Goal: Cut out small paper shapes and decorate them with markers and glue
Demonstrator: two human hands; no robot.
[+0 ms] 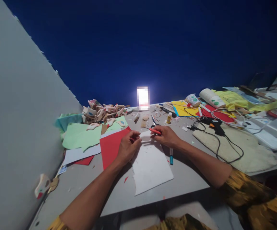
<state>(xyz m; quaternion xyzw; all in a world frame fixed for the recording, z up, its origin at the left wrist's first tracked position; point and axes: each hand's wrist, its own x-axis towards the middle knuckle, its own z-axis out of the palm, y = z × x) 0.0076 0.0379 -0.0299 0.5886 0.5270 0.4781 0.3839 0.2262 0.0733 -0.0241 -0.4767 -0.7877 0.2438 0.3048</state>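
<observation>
My left hand (129, 145) is closed, its fingertips pinching the edge of a small white cut-out piece (146, 137). A bit of red shows at those fingers; what it is I cannot make out. In my right hand (165, 136) is a slim red pen (155, 131), its end pointing left above the white piece. The fingers of this hand are also close to the piece's right edge. Beneath both hands lies a white sheet (150, 169) with a ragged left edge. Scissors (154, 120) lie just beyond the right hand, partly hidden by it.
Red paper (108, 148) and green sheets (82, 135) lie left, below a heap of bird-shaped pieces (104, 111). A glue stick (169, 118) stands beyond my right hand; a teal marker (171, 156) lies beside the sheet. Right are a glue gun (213, 125) and cables. A bright light (143, 98) faces me.
</observation>
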